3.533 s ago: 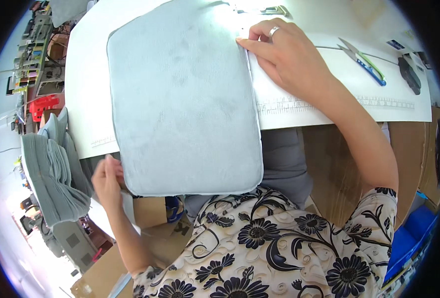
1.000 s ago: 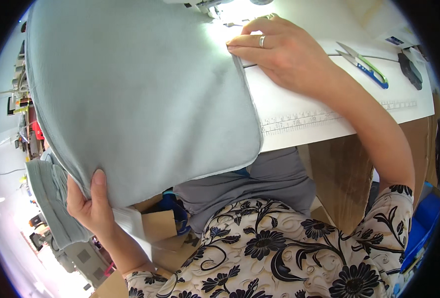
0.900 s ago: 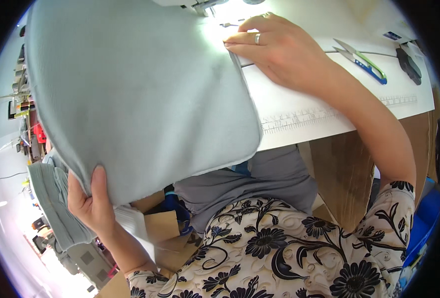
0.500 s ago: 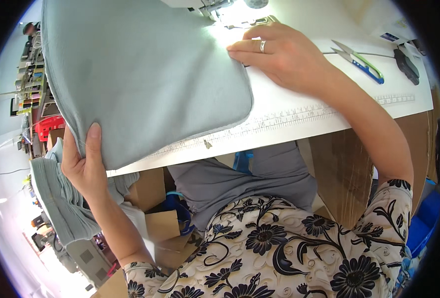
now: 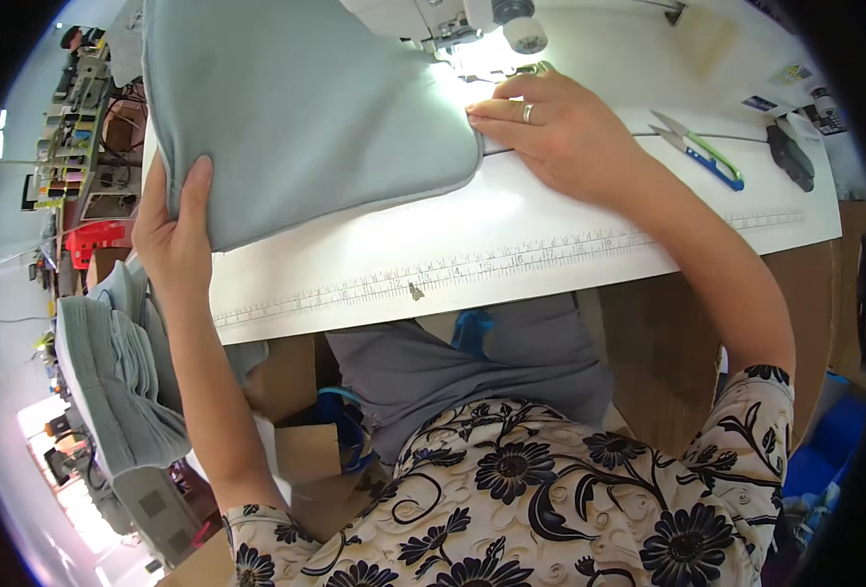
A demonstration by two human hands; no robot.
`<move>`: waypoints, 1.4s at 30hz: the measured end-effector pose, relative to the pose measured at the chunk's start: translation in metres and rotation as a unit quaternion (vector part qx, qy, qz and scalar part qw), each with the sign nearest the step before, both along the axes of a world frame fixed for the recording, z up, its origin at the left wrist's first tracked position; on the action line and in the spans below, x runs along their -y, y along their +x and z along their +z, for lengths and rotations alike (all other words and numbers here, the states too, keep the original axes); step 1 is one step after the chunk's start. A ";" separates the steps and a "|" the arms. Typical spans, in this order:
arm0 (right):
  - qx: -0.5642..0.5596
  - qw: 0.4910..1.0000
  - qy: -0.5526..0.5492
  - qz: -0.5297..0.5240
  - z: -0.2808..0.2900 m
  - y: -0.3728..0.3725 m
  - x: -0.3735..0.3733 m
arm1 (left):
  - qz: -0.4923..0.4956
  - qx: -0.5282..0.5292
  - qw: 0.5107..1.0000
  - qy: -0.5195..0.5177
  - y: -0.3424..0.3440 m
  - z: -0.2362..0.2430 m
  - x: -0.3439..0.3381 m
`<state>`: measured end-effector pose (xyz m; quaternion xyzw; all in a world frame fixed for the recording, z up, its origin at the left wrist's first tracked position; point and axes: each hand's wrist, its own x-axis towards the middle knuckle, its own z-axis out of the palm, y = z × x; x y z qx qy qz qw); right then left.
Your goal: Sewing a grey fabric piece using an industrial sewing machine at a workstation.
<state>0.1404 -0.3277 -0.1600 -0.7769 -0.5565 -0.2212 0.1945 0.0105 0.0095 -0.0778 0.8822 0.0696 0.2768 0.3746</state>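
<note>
A pale grey-blue fabric piece (image 5: 306,108) with a seamed rim and rounded corners lies under the lit head of a white sewing machine (image 5: 413,15). My left hand (image 5: 179,215) grips its lower left edge, thumb on top and fingers underneath. Close to the presser foot, my right hand (image 5: 565,137), with a ring on one finger, pinches the right edge at the corner. Snips (image 5: 707,157) with green and blue handles and a dark grey object (image 5: 785,152) lie to the right on the white worktable (image 5: 335,274), whose front edge carries a printed ruler scale (image 5: 453,269).
A thick stack of similar grey fabric pieces (image 5: 110,382) sits at my lower left, with cardboard boxes (image 5: 291,382) beside it. Shelves of spools and tools (image 5: 86,108) and a red plastic object (image 5: 91,240) are farther left. A blue bin (image 5: 820,440) stands at lower right.
The fabric has slid away from me into the machine, uncovering the table's front and ruler. My left hand has moved up with it. My right hand has stayed near the needle.
</note>
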 end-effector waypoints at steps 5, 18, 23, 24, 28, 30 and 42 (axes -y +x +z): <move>0.014 1.000 -0.005 0.001 0.003 0.003 0.004 | 0.001 0.030 0.998 -0.064 0.005 -0.014 0.001; -0.070 0.995 0.020 0.067 0.017 -0.004 -0.003 | 0.082 -0.042 0.954 -0.284 -0.037 -0.054 -0.072; -0.025 0.998 -0.005 0.065 0.040 -0.015 -0.013 | 0.093 -0.023 0.965 -0.244 -0.061 -0.039 -0.133; -0.002 0.998 -0.002 0.065 0.041 -0.017 -0.013 | 0.106 -0.022 0.973 -0.203 -0.063 -0.030 -0.141; -0.012 0.994 0.013 0.109 0.047 -0.021 -0.041 | 0.067 0.121 0.987 -0.077 -0.046 0.019 -0.191; -0.031 0.993 0.027 0.111 0.065 -0.026 -0.047 | 0.084 0.172 0.979 0.072 0.000 0.070 -0.187; -0.224 0.969 -0.081 0.063 0.061 -0.025 -0.036 | -0.076 0.070 0.869 0.484 0.405 0.194 0.036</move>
